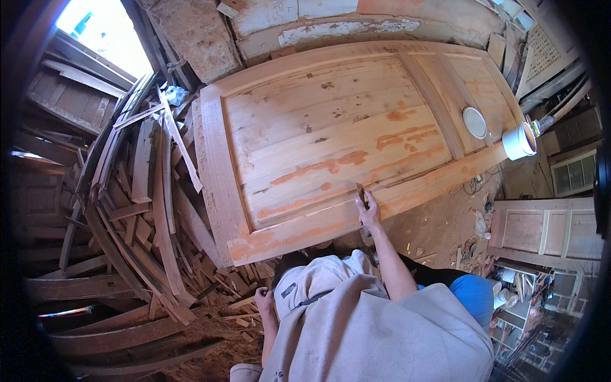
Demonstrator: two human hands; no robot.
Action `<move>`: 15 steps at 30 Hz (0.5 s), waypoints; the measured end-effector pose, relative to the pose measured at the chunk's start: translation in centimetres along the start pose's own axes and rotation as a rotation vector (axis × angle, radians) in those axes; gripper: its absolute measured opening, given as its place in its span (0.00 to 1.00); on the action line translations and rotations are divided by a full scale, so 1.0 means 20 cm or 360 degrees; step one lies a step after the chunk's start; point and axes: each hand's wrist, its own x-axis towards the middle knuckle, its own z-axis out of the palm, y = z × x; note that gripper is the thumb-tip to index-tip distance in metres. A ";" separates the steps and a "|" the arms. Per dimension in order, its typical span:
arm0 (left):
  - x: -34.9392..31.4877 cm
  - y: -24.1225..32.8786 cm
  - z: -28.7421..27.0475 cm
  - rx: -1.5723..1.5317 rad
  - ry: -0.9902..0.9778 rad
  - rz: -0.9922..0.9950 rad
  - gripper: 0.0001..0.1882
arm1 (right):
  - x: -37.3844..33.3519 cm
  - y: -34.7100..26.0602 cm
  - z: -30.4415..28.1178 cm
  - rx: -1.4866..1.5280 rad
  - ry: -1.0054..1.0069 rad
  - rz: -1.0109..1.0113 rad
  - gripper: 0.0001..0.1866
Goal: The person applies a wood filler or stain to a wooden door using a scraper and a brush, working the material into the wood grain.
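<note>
A large panelled wooden door (299, 146) lies flat in front of me, with smears of orange filler (331, 164) on its near panel and front rail. My right hand (369, 215) is closed round a putty knife (361, 191), its blade over the door's near rail. Down by my left side, apart from the door, my left hand (264, 299) has its fingers curled; whether anything is inside them is hidden. At the door's right end stand a white tub (519, 142) with orange stuff inside and, lying on the door, a round white lid (474, 123).
Scrap boards and offcuts (149, 191) are heaped along the left. Behind the door's far edge stands a wall with stacked slabs (331, 28). Another panelled door (541, 230) and a shelf rack (519, 299) are at the right. Wood chips litter the floor (223, 344).
</note>
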 end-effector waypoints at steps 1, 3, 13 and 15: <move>0.00 -0.01 0.00 -0.0002 0.0001 0.0000 0.09 | 0.00 0.00 0.00 0.0013 -0.0011 -0.0011 0.31; 0.00 -0.02 0.00 -0.0008 -0.0001 -0.0001 0.09 | 0.01 0.01 0.01 0.0025 -0.0024 -0.0024 0.30; -0.04 0.03 0.00 0.0077 -0.0057 0.0017 0.10 | -0.01 -0.02 0.01 0.0008 -0.0031 -0.0018 0.30; -0.06 0.11 0.02 0.0070 -0.0098 -0.0010 0.10 | 0.00 0.00 -0.01 0.0005 -0.0022 -0.0022 0.30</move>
